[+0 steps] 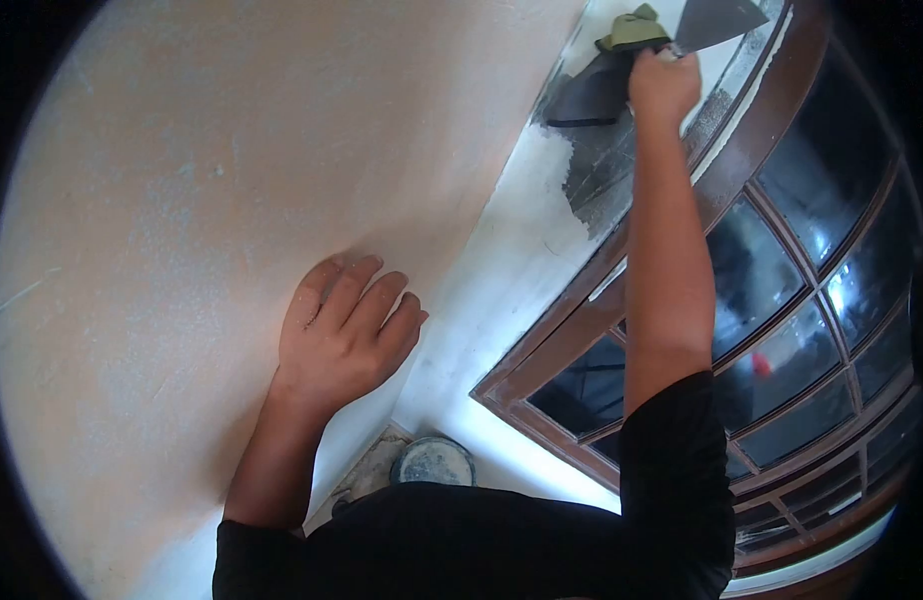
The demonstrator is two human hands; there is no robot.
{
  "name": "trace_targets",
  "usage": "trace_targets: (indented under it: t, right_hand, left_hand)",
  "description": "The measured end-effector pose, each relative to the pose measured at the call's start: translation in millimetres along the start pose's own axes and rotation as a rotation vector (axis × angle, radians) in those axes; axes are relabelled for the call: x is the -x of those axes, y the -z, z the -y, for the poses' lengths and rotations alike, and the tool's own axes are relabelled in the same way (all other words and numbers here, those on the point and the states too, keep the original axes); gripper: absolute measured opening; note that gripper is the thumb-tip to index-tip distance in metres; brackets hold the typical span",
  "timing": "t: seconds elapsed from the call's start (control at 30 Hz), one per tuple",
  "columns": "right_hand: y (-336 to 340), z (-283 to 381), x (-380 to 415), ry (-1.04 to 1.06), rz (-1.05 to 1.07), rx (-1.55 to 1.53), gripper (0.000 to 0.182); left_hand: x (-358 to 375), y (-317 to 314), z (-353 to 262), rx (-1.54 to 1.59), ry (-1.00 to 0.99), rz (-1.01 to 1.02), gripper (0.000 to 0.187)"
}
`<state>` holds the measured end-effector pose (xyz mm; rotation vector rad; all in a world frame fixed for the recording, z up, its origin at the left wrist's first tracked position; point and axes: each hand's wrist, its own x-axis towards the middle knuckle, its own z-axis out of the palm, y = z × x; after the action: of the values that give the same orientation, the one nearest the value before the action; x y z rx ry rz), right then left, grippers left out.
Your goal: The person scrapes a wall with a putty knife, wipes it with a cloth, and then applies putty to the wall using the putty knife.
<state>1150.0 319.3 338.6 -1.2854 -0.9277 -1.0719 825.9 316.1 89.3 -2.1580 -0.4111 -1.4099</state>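
My right hand [666, 84] is closed at the upper right, at the end of my raised, outstretched arm. It grips a putty knife whose flat grey blade [720, 22] points up and to the right; my fingers hide the handle. Just left of that hand are a yellow-green piece [637, 30] with a dark edge and a dark, flat, wedge-shaped piece [594, 92] below it. Near the middle, my left hand [350, 325] holds nothing. Its fingers are loosely bent and apart, close against the peach-coloured wall [182, 200].
A white strip of wall [507, 245] with a rough grey patch [602, 185] runs between the peach wall and a brown wooden window frame [552, 345]. Dark glass panes [832, 150] fill the right. Down in the corner stands a round bucket [434, 462].
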Motion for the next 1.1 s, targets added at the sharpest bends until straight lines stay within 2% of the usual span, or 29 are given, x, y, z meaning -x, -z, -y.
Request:
trace_targets:
  t: [0.1, 0.13, 0.2, 0.23, 0.27, 0.3, 0.37, 0.43, 0.47, 0.57, 0.67, 0.73, 0.77, 0.8, 0.83, 0.87, 0.97, 1.0, 1.07, 1.1]
  right_hand:
    - [2, -9, 20, -0.040, 0.117, 0.109, 0.029]
    - [-5, -27, 46, -0.013, 0.160, 0.230, 0.030]
    - [-1, -40, 120, 0.056, 0.217, 0.185, 0.027]
    - [7, -41, 152, -0.039, 0.310, 0.131, 0.027]
    - [19, -44, 175, 0.021, 0.331, 0.080, 0.027]
    - [30, -39, 177, 0.032, 0.327, 0.072, 0.027]
    - [51, -42, 163, -0.140, 0.362, 0.210, 0.025]
    - [56, -76, 115, 0.007, 0.195, 0.208, 0.024]
    - [61, -87, 85, -0.019, 0.151, 0.161, 0.023]
    - [81, -50, 41, -0.002, 0.002, -0.065, 0.020]
    - [83, -57, 59, -0.088, 0.068, 0.001, 0.018]
    - [78, -67, 111, -0.119, 0.260, 0.365, 0.019]
    - [72, -82, 148, -0.075, 0.340, 0.271, 0.018]
    - [67, -82, 182, -0.126, 0.431, 0.260, 0.017]
    - [62, -77, 211, -0.133, 0.402, 0.169, 0.020]
    - [54, -80, 227, -0.236, 0.415, 0.093, 0.023]
    - [36, -70, 196, -0.304, 0.352, 0.072, 0.019]
    - [31, -67, 172, -0.272, 0.306, 0.017, 0.016]
    - [8, -70, 120, -0.360, 0.182, -0.194, 0.016]
    - [-1, -71, 95, -0.287, 0.143, -0.201, 0.018]
  left_hand:
    - [0, 0, 1, 0.015, -0.003, -0.016, 0.013]
    - [-1, 2, 1, 0.026, 0.003, -0.015, 0.012]
    - [0, 4, 0, 0.044, 0.002, -0.011, 0.012]
    - [1, 4, 0, 0.060, -0.001, -0.014, 0.012]
    - [1, 5, 0, 0.069, 0.001, -0.021, 0.012]
    - [1, 5, 0, 0.059, 0.005, -0.030, 0.012]
    - [0, 4, -2, 0.088, 0.023, -0.021, 0.012]
    - [2, 2, -1, 0.068, 0.019, -0.016, 0.012]
    - [3, 0, -1, 0.043, 0.018, -0.013, 0.012]
    - [3, 0, -1, 0.041, 0.020, -0.020, 0.012]
    - [4, -1, -1, 0.024, 0.017, -0.012, 0.013]
    - [4, -2, 0, 0.030, 0.022, -0.017, 0.012]
    - [5, -2, -1, 0.033, 0.021, -0.027, 0.012]
    - [5, -1, -2, 0.034, 0.024, -0.022, 0.012]
    - [5, -1, -2, 0.054, 0.026, -0.028, 0.011]
    - [4, -1, -1, 0.062, 0.032, -0.041, 0.010]
    - [2, 0, -2, 0.026, 0.023, -0.045, 0.009]
    - [3, 0, -2, 0.017, 0.021, -0.044, 0.009]
    - [3, -2, -2, -0.004, 0.030, -0.032, 0.008]
    - [4, -3, -2, -0.006, 0.038, -0.035, 0.008]
